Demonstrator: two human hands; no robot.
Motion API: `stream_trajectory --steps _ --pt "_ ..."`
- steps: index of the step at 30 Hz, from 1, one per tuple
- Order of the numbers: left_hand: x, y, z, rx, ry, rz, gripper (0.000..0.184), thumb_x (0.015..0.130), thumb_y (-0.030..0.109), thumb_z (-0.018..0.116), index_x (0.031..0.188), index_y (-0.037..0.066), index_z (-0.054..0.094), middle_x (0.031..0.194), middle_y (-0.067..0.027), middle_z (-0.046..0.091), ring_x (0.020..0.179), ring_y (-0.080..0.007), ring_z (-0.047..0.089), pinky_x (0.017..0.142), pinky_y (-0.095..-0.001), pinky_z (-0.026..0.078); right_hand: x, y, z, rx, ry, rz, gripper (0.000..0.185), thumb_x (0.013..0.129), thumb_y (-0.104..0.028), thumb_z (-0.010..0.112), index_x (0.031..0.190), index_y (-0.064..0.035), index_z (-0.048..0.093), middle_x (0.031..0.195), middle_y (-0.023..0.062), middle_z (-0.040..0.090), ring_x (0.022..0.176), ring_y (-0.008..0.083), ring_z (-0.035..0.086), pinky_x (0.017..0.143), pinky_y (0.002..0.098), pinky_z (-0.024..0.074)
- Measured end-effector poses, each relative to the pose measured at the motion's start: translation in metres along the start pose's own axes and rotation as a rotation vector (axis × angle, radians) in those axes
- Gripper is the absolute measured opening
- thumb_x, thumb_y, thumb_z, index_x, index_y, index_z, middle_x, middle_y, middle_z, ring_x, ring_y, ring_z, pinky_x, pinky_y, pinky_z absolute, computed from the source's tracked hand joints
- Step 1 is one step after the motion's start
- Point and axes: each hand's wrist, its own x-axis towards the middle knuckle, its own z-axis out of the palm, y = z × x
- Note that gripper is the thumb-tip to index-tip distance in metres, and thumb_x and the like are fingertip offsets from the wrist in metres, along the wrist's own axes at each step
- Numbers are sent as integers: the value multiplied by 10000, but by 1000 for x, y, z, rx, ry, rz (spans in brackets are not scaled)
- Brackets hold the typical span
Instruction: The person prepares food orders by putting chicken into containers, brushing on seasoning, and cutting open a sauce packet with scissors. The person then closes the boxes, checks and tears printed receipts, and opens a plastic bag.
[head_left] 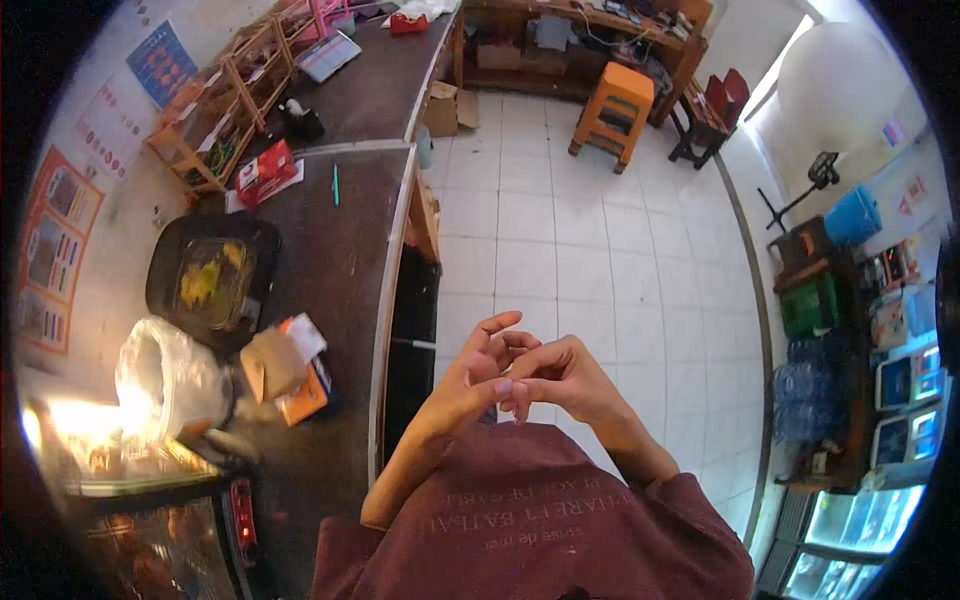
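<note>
Both hands are raised together in front of the maroon shirt (520, 500), above the tiled floor. My left hand (480, 370) has its fingers apart and curved, with the thumb touching the fingers of the other hand. My right hand (555, 375) is pinched, its fingertips meeting the left thumb and palm. Whatever lies between the right fingertips, if anything, is too small to make out. The dark counter (345, 260) stands to the left of both hands.
On the counter are a black tray (165, 270), a brown packet (273, 365), a plastic bag (165, 375), a green pen (336, 185) and a red packet (264, 172). An orange stool (626, 88) stands ahead; water bottles (803, 390) are at the right.
</note>
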Motion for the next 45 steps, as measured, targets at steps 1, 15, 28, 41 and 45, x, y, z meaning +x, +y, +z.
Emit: stream_trajectory --steps 1,15,28,41,45 --pt "26 7 -14 -54 3 -30 782 708 237 646 1314 65 184 1151 -146 386 1033 -227 455 820 -319 427 23 -10 -13 29 24 14 130 786 -90 610 739 30 628 672 104 601 590 156 589 545 257 491" --pt "355 103 -129 -306 -21 -363 753 735 345 557 1325 143 137 961 -53 405 693 -120 408 614 -259 376 284 -90 -230 204 281 29 142 790 -66 592 714 52 615 694 136 580 521 149 569 445 239 486" --pt "649 212 -305 -171 456 71 399 876 292 476 1181 58 372 961 -52 495 837 -146 502 752 -287 426 633 -197 -412 114 -7 92 126 817 -121 590 847 1 575 731 23 554 658 97 533 589 218 459" --pt "979 324 -519 75 799 423 331 920 284 425 731 39 543 685 -23 497 666 -100 482 672 -268 421 828 -57 -801 -579 640 226 95 768 -65 620 824 6 590 734 60 604 645 112 579 559 251 496" --pt "1092 357 -527 301 874 288 385 917 319 419 752 6 571 613 -3 465 587 -84 465 598 -237 415 826 -78 -877 -136 927 317 167 806 -127 574 823 36 600 725 88 631 601 125 598 521 238 491"
